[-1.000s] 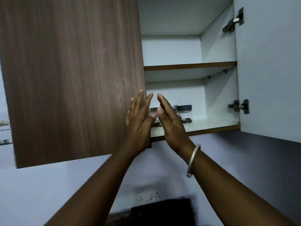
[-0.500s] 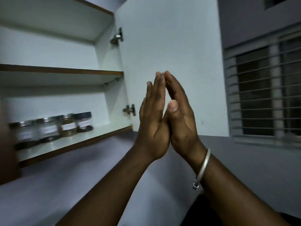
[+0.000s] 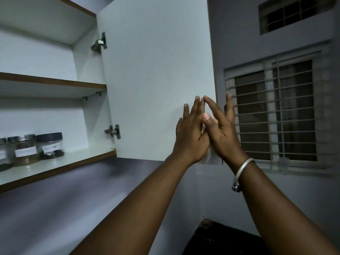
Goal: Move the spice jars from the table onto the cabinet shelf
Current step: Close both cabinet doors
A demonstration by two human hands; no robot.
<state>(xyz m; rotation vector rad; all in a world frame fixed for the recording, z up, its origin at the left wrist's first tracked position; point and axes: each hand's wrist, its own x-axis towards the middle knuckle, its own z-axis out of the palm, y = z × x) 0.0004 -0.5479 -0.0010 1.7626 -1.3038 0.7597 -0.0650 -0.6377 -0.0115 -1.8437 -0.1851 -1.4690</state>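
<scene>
Jars [image 3: 31, 150] sit on the lower shelf [image 3: 77, 158], three in view at the frame's left edge, upright, side by side. Your left hand [image 3: 190, 135] and right hand [image 3: 223, 133] hold nothing: fingers straight, palms crossed and touching, up at the free edge of the open door [image 3: 156, 80]. The task looks done or close to it; the bench isn't in view, so leftover jars can't be ruled out. Risk: swing the door shut hard and the shake could tip a jar. The dark-lidded jar [image 3: 50, 145] stands nearest the hinge [image 3: 113, 131]. A bangle [image 3: 241, 173] is on your right wrist, a barred window [image 3: 276, 111] behind. Nothing blocks the door's swing.
</scene>
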